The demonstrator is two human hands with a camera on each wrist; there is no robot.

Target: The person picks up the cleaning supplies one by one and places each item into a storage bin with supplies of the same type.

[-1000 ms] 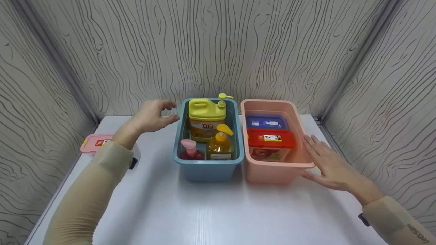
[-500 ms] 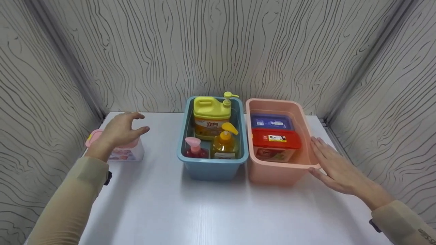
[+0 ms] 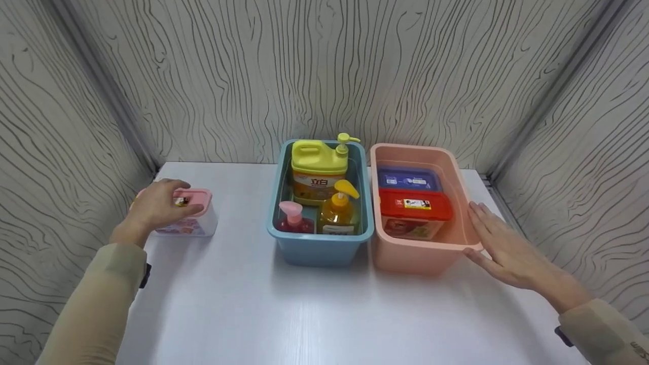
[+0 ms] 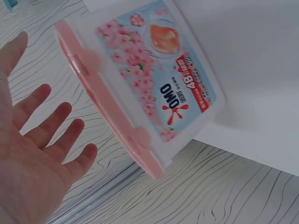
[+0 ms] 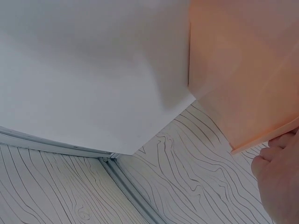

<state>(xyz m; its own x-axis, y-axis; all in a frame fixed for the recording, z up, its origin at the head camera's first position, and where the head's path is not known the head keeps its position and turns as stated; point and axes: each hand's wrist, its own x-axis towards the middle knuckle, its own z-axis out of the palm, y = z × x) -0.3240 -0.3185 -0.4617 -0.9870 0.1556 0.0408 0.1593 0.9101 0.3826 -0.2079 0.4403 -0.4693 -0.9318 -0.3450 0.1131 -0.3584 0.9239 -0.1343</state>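
A white OMO laundry capsule box [image 3: 195,224] with a pink lid stands on the table's left side. Over its lid, my left hand [image 3: 154,205] hovers with spread fingers. In the left wrist view, a gap shows between those fingertips [image 4: 77,126] and the box [image 4: 154,70], whose printed front has pink blossoms. My right hand [image 3: 507,258] rests with straight fingers along the right rim of the peach bin [image 3: 421,259]. The right wrist view has part of the right hand [image 5: 282,182] at the rim; its palm side is hidden.
A blue bin [image 3: 317,253] beside the peach one holds a yellow detergent jug [image 3: 319,170], an orange pump bottle [image 3: 338,210] and a pink-topped pump bottle [image 3: 294,220]. The peach bin contains a red-lidded box [image 3: 416,205] and a blue-lidded box [image 3: 408,179]. Wood-grain walls [image 3: 324,66] enclose the table.
My left hand has moved left and down, from beside the blue bin to over the pink-lidded capsule box. My right hand has stayed at the peach bin's rim. The head view has shifted slightly.
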